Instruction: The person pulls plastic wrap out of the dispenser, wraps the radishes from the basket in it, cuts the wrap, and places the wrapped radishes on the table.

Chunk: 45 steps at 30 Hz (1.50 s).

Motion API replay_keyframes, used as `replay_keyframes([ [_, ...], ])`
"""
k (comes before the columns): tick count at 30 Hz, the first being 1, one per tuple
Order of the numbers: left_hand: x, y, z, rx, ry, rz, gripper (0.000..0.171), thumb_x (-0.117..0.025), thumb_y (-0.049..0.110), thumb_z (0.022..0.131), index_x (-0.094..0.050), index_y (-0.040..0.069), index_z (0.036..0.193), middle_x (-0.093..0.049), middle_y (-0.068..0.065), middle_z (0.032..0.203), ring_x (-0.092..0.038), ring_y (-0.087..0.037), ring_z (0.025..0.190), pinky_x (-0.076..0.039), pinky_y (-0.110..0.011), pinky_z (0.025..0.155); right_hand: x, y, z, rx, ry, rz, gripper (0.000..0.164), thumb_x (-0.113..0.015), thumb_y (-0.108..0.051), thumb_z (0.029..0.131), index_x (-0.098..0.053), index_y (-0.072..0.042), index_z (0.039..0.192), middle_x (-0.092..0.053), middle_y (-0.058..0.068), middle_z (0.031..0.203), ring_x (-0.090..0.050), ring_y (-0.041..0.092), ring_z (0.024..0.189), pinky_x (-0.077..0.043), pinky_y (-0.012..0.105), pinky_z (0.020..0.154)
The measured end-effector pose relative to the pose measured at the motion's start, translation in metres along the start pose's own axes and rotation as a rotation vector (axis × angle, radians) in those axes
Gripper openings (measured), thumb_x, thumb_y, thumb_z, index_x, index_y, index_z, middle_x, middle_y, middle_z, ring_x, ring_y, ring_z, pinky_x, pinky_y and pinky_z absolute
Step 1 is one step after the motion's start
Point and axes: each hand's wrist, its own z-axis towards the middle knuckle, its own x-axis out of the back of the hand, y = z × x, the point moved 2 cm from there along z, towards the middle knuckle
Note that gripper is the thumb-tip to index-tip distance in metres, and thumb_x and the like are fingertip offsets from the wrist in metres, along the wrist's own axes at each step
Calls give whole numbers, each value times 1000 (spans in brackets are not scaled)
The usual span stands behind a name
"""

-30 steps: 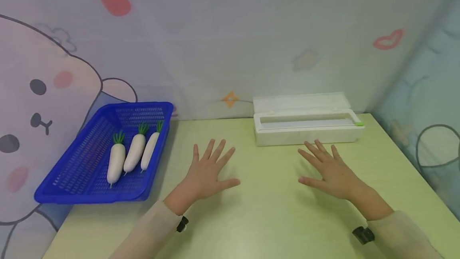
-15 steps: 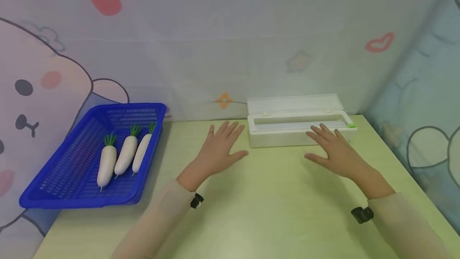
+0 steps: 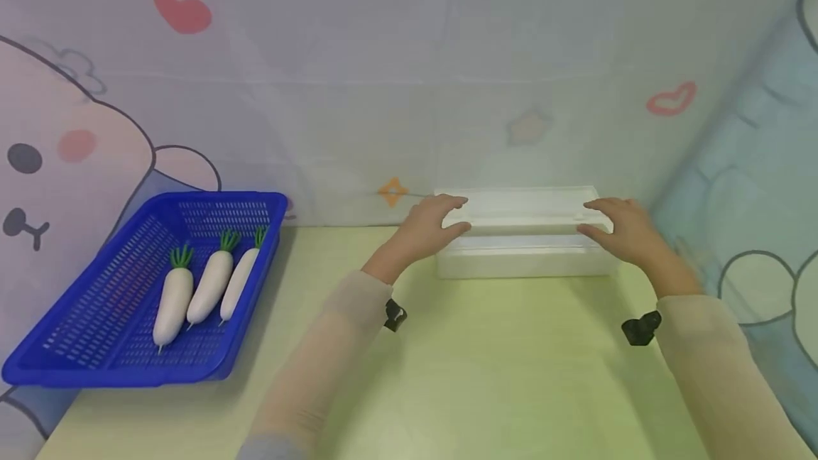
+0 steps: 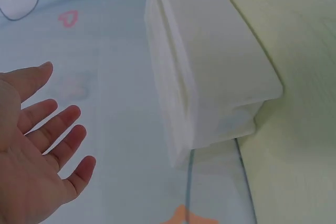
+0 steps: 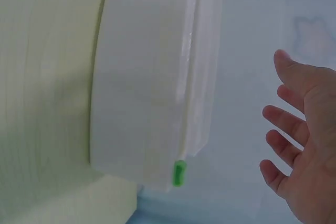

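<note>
A long white plastic box (image 3: 524, 265) with its lid (image 3: 527, 201) tipped back stands at the back of the table, against the wall cloth. My left hand (image 3: 423, 228) hovers at the left end of the box, thumb and fingers spread apart. At the opposite end is my right hand (image 3: 629, 229), held in much the same way. Both wrist views show a gap between the relaxed fingers of the left hand (image 4: 39, 166) and right hand (image 5: 304, 129) and the box. A green tab (image 5: 179, 173) sits at the box's corner in the right wrist view.
To the left, a blue plastic basket (image 3: 96, 378) holds three white radishes (image 3: 173, 305) with green tops. A printed cloth (image 3: 358, 91) hangs behind the pale wooden table (image 3: 498, 368). A small dark wrist camera (image 3: 641, 329) sits beside the right sleeve.
Both hands have moved forward from over the middle of the table to the two ends of the white box. The head view has shifted slightly; the basket and radishes stay in place.
</note>
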Motion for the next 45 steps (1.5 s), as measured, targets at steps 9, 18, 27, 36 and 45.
replay_keyframes([
  [9,-35,-29,29,103,-38,-132,41,-56,25,98,-55,8,135,-61,-12,127,-53,-29,119,-44,-40,99,-17,41,-2,-190,-179,139,56,-47,-37,101,-49,9,133,-41,38,135,-47,52,112,-43,61,87],
  [18,-61,-35,33,154,-113,-63,37,-56,22,98,-59,3,130,-61,-12,127,-53,-27,122,-42,-38,102,-27,58,-6,-206,-233,137,51,-47,-28,102,-51,17,126,-49,40,126,-48,56,112,-44,61,89],
  [27,-68,-37,34,144,-65,-42,23,-57,16,97,-72,3,108,-69,-9,111,-61,-24,108,-33,-40,111,-27,62,-2,-200,-298,107,41,-48,-22,101,-59,14,118,-59,35,114,-53,53,107,-47,58,84],
  [36,-67,-38,35,105,-22,-76,19,-55,11,97,-71,1,94,-67,-9,95,-57,-19,91,-33,-39,110,-25,62,2,-242,-277,84,38,-49,-22,101,-62,13,109,-63,28,97,-58,40,85,-48,46,70],
  [45,-71,-42,37,272,41,-167,23,-49,19,101,-66,5,106,-66,-5,95,-56,-14,77,-49,-28,72,-32,58,5,-295,-207,118,43,-37,-25,104,-56,12,116,-57,32,109,-54,46,97,-46,52,77],
])
